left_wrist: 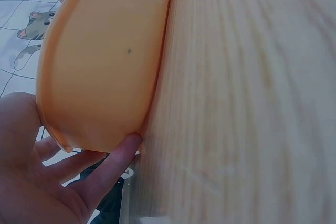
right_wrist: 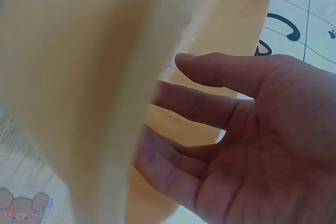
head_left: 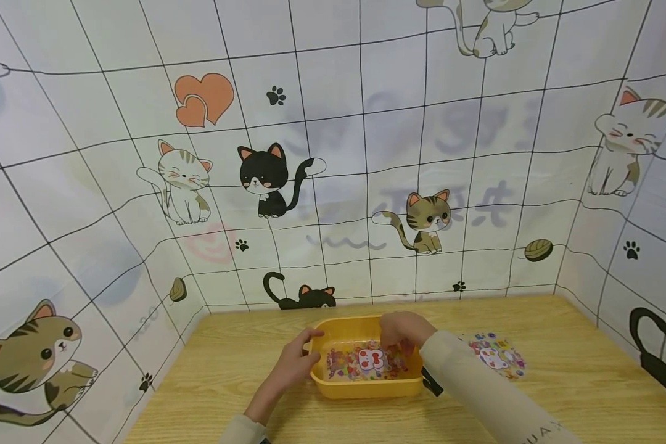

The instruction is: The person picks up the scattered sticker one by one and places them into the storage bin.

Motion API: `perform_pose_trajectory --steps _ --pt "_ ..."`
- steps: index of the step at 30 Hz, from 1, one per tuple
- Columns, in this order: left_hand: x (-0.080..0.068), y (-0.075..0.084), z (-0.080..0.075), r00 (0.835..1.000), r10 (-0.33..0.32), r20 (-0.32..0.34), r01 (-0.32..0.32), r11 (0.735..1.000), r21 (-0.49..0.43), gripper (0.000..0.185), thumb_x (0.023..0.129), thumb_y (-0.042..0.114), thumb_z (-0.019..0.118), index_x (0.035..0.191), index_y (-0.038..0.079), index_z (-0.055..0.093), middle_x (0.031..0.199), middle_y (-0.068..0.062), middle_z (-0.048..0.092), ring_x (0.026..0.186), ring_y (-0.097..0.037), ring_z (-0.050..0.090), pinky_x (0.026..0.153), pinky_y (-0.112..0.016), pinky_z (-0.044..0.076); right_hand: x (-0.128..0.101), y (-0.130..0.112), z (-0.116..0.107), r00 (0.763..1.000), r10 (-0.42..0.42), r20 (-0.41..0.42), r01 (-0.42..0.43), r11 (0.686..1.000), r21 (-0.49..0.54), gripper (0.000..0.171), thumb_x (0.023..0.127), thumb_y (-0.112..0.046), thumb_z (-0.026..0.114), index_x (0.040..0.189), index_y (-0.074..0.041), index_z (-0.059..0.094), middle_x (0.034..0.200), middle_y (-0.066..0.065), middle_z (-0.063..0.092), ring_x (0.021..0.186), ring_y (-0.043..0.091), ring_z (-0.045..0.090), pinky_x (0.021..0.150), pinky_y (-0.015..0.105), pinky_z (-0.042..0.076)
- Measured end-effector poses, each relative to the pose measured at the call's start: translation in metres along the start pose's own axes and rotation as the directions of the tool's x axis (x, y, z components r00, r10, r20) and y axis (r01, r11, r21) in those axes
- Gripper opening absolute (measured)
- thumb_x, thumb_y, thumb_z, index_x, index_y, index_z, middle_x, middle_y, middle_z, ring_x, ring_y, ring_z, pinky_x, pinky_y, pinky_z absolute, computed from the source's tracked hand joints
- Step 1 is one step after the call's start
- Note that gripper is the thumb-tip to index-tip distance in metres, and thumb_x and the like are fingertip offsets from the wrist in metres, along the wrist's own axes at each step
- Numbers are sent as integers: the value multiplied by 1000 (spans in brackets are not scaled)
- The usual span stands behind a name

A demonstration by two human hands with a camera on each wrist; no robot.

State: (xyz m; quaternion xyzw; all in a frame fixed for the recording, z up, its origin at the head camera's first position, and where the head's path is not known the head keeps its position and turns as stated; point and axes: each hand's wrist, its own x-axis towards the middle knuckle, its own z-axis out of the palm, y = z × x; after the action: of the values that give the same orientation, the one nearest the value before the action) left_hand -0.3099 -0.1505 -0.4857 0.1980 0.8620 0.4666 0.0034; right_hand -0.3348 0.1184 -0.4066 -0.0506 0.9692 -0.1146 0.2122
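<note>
wooden table (head_left: 560,382), cat-print walls (head_left: 366,154)

Bright even light, wrist views blurred

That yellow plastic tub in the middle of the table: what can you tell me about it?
The yellow plastic tub is a shallow rectangular basin with rounded corners and smooth, matte walls. It sits upright on the pale wooden table, near the cat-patterned wall. A colourful sticker sheet lies flat inside it. The left hand grips its left rim, and the right hand reaches in from above with straight fingers.
</note>
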Motion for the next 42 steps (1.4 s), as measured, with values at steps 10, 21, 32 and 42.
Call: perform_pose_trajectory --steps 10,21,32,42 --pt "0 0 0 1000 4 0 -4 1000 5 42 98 5 57 140 4 56 148 -31 51 104 -35 69 74 -36 60 0 0 2 1000 18 -15 -18 1000 -1 11 89 -13 72 84 -5 75 70 6 62 69 26 69 75 37 62" --pt "2 -4 0 1000 10 6 -10 1000 -16 43 98 4 56 141 4 56 149 -33 48 100 -33 70 68 -31 59 -1 0 3 999 11 -51 -12 1000 -24 9 87 -9 70 80 -4 72 72 8 65 62 23 64 67 35 60" --pt "1 -4 -1 1000 -8 -5 8 1000 1 43 97 5 58 140 5 57 149 -34 48 103 -35 70 69 -33 61 -15 8 -6 971 -167 -170 181 981 75 25 94 -18 71 73 -11 60 59 -3 41 50 11 42 50 25 44" --pt "0 0 0 1000 -28 -4 28 1000 -5 44 97 5 59 140 5 56 151 -32 48 100 -31 68 67 -32 60 -46 35 -20 852 -330 -407 402 910 105 14 96 -21 70 93 -7 72 87 4 68 60 13 56 58 29 48"
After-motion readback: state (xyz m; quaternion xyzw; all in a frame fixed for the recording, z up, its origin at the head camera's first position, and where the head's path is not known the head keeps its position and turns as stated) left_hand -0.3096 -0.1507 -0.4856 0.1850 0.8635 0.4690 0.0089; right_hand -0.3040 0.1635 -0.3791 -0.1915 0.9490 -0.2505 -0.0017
